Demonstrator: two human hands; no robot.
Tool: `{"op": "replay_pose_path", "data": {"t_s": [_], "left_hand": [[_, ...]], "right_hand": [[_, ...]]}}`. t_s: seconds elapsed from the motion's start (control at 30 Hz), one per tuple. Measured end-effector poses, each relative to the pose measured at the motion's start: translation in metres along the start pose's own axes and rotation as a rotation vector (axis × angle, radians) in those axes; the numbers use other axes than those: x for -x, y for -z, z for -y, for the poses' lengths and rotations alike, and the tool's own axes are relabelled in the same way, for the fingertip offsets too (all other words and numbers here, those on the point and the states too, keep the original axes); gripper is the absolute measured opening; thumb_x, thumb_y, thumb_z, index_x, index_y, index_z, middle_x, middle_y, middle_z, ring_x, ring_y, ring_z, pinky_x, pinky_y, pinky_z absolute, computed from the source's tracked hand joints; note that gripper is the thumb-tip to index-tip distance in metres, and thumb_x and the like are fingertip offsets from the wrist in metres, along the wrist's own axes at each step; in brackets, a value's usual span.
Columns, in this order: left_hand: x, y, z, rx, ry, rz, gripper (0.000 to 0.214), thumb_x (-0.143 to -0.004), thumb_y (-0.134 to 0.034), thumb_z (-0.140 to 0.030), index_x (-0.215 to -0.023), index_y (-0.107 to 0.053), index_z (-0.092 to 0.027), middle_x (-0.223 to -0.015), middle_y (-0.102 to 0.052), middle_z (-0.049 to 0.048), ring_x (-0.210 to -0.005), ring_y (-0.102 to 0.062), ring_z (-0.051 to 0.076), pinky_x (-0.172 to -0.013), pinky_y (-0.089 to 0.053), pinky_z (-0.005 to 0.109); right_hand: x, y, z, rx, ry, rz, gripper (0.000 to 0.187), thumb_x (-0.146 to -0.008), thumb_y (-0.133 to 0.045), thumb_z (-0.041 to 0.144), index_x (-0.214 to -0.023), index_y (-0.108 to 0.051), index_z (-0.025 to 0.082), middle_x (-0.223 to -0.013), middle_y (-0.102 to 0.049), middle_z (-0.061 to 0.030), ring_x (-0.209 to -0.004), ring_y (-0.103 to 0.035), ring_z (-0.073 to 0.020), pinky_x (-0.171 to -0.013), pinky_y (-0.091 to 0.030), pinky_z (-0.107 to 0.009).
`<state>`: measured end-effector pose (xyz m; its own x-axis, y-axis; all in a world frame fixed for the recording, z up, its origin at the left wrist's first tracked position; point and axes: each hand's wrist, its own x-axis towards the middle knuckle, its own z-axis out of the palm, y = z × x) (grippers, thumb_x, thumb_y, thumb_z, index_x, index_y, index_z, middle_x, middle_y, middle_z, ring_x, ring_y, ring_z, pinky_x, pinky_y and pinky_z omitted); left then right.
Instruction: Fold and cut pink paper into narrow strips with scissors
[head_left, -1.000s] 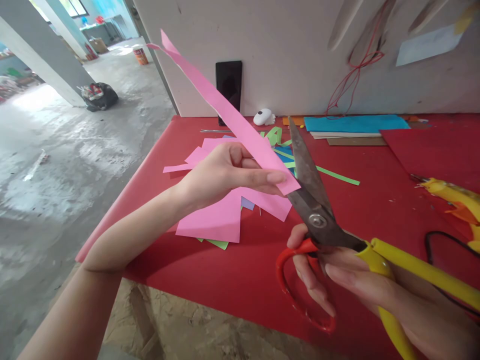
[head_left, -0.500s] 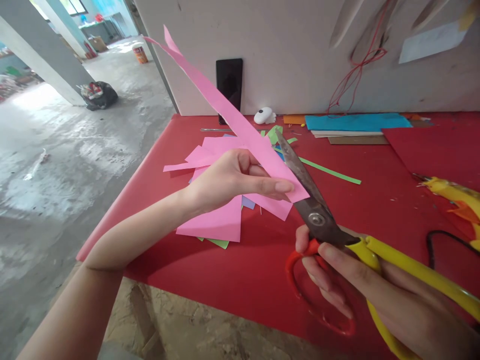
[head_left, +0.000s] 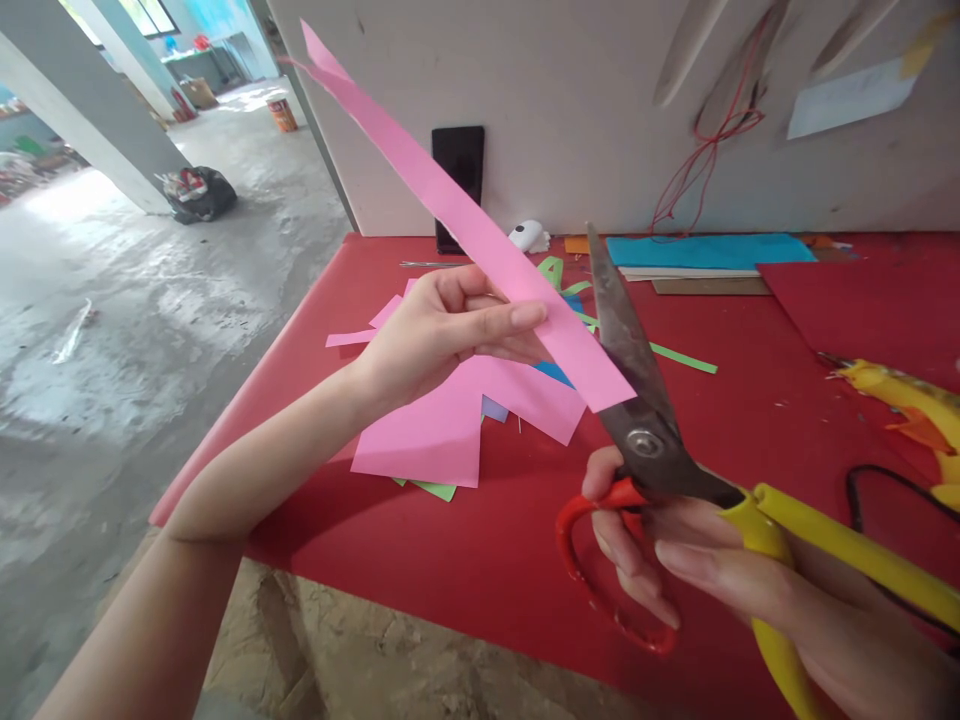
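My left hand (head_left: 450, 330) pinches a long pink paper strip (head_left: 450, 205) that slants up to the left, above the red table (head_left: 450, 560). Its lower end rests against the steel blades of large scissors (head_left: 637, 400). My right hand (head_left: 712, 580) grips the scissors by their red and yellow handle loops, fingers through the red loop. The blades point up and away from me and look closed or nearly so. Under my left hand lies a pile of pink paper pieces (head_left: 442, 430) with green strips (head_left: 675, 355) beside it.
Stacked blue and brown sheets (head_left: 705, 255) lie at the back by the white wall, with a black phone (head_left: 457, 175) and a small white object (head_left: 529, 235). A yellow glue gun (head_left: 900, 395) and a black cord (head_left: 870, 480) lie at the right. The table's left edge drops to a concrete floor.
The scissors swung more upright and their blades came together. My left hand rose and slid back up the strip, so more of the strip's lower end shows past my fingers.
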<state>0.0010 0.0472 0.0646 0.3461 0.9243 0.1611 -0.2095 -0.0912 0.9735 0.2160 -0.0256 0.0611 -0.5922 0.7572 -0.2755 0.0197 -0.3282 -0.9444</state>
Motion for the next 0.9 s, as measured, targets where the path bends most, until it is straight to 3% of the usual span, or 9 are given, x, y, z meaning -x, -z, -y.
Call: {"op": "replay_pose_path", "data": {"t_s": [0.23, 0.5, 0.6, 0.7, 0.9], "left_hand": [[0.000, 0.004, 0.005, 0.017, -0.022, 0.160, 0.016, -0.078, -0.078, -0.037, -0.082, -0.075, -0.023, -0.078, -0.077, -0.0042, -0.079, -0.076, 0.018, -0.083, -0.065, 0.032], [0.002, 0.001, 0.003, -0.006, 0.034, 0.133, 0.023, -0.073, -0.081, -0.039, -0.080, -0.074, -0.019, -0.078, -0.078, -0.0031, -0.077, -0.076, 0.019, -0.081, -0.066, 0.034], [0.002, 0.002, 0.003, 0.010, 0.035, 0.131, 0.019, -0.074, -0.081, -0.036, -0.079, -0.074, -0.019, -0.077, -0.077, -0.0034, -0.077, -0.076, 0.018, -0.080, -0.066, 0.033], [0.001, 0.002, 0.003, 0.017, 0.031, 0.131, 0.016, -0.075, -0.080, -0.034, -0.078, -0.074, -0.018, -0.076, -0.077, -0.0028, -0.076, -0.076, 0.018, -0.079, -0.066, 0.031], [0.001, 0.004, 0.003, -0.007, 0.095, 0.150, 0.023, -0.072, -0.082, -0.038, -0.078, -0.076, -0.017, -0.075, -0.078, -0.0010, -0.078, -0.076, 0.020, -0.083, -0.065, 0.034]], "right_hand": [[0.000, 0.000, -0.002, -0.012, -0.017, 0.102, 0.034, -0.084, -0.049, 0.060, -0.073, -0.055, 0.028, -0.054, -0.046, 0.0013, -0.044, -0.044, -0.0153, -0.045, -0.043, -0.030], [0.008, 0.012, -0.021, -0.014, -0.095, 0.021, 0.032, -0.088, -0.045, 0.065, -0.091, -0.054, 0.034, -0.052, -0.045, 0.0041, -0.043, -0.042, -0.0121, -0.046, -0.044, -0.023], [0.013, 0.017, -0.026, 0.032, -0.179, -0.064, 0.033, -0.086, -0.048, 0.065, -0.092, -0.056, 0.033, -0.051, -0.041, 0.0046, -0.041, -0.033, -0.0097, -0.041, -0.036, -0.020], [0.010, 0.013, -0.019, -0.012, -0.152, -0.012, 0.034, -0.084, -0.051, 0.065, -0.091, -0.056, 0.032, -0.052, -0.041, 0.0049, -0.041, -0.034, -0.0101, -0.041, -0.035, -0.021], [0.000, 0.004, -0.007, -0.028, -0.086, 0.092, 0.045, -0.083, -0.050, 0.066, -0.065, -0.054, 0.024, -0.057, -0.047, 0.0004, -0.048, -0.047, -0.0134, -0.049, -0.045, -0.027]]}}
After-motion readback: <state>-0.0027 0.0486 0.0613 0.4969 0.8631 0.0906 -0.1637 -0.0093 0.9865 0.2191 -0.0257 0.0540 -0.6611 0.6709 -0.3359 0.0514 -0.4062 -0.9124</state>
